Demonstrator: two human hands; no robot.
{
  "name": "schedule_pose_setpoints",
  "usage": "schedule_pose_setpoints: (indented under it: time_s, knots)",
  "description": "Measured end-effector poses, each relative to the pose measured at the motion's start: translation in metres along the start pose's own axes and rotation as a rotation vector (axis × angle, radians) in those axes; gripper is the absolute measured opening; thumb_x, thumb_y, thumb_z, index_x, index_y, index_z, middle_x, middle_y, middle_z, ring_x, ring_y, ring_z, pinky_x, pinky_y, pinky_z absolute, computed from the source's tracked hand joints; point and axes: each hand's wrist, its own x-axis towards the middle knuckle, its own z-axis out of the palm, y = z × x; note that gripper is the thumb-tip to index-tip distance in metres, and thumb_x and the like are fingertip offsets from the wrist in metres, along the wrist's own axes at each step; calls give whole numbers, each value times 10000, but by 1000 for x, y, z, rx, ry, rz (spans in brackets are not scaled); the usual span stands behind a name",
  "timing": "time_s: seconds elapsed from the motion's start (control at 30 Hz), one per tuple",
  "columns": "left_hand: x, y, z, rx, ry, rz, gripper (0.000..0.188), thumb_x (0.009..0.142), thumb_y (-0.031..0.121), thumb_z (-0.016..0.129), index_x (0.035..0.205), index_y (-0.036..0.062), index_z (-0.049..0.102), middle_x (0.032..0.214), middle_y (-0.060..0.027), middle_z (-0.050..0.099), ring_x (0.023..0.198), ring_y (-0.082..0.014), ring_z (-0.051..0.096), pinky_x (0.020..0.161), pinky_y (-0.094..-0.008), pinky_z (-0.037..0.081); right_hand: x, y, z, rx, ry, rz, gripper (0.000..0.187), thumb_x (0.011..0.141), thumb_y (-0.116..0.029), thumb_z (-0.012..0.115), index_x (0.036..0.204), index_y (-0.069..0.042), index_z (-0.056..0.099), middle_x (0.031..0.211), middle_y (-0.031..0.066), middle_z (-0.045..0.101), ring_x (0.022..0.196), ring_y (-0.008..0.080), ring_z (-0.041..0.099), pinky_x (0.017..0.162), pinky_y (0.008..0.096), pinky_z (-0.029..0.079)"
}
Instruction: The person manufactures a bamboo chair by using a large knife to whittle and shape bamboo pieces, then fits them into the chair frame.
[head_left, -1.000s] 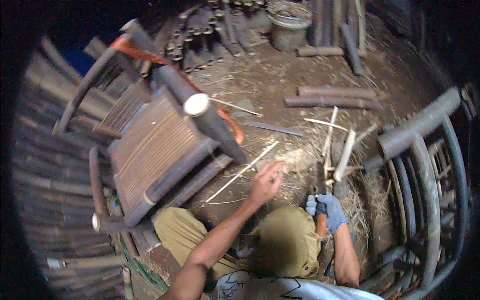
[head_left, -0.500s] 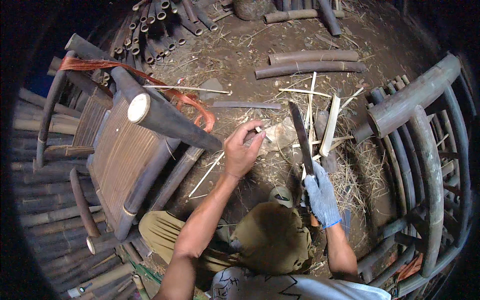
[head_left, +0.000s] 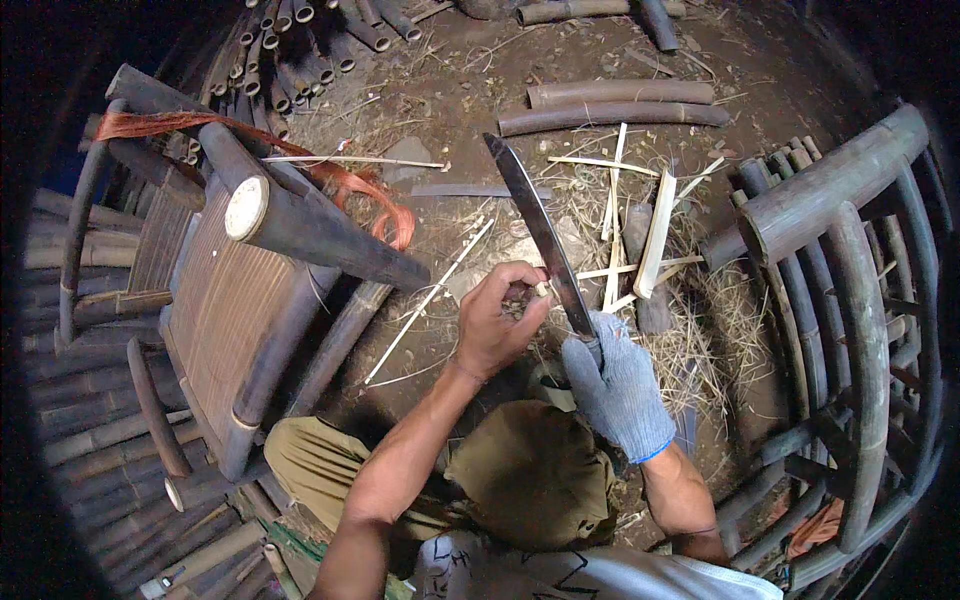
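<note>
My bare left hand (head_left: 500, 318) is closed, pinching a small pale piece of bamboo (head_left: 543, 289) between thumb and forefinger. In a grey-blue knitted glove, my right hand (head_left: 628, 388) grips the handle of a machete (head_left: 537, 222). The long dark blade slants up and to the left, its lower part close beside the bamboo piece. Whether blade and piece touch, I cannot tell. Split bamboo strips (head_left: 614, 215) and a wider pale bamboo slat (head_left: 656, 235) lie on the ground beyond my right hand, near a short dark log (head_left: 636, 240).
On the left stands a bamboo chair (head_left: 240, 330) with an orange strap (head_left: 370, 190). A bamboo frame (head_left: 850, 330) rises at the right. Cut bamboo tubes (head_left: 300, 50) are heaped at the far left. Two bamboo lengths (head_left: 615, 117) and scattered shavings (head_left: 715, 350) lie on the dirt.
The machete has swung leftward, its blade now beside the small bamboo piece. My right hand has moved left and my left hand slightly right. The view has shifted a little.
</note>
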Motion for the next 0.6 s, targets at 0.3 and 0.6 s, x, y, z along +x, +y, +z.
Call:
schedule_pose_setpoints:
  time_s: [0.3,0.6]
  knots:
    - [-1,4,2,76,11,41,269,789,20,710,1025,35,582,960,-105,665,838,-195,686,763,-310,550,-2,2,4,13,-17,-13,258,966,-252,578,1094,-34,531,861,270,629,860,489,624,693,515,495]
    - [0,5,2,83,-12,33,261,795,20,691,1030,26,577,980,-124,661,881,-217,690,778,-323,552,0,-1,5,25,-25,64,252,960,-252,578,1046,-20,529,849,274,625,851,486,626,685,518,494]
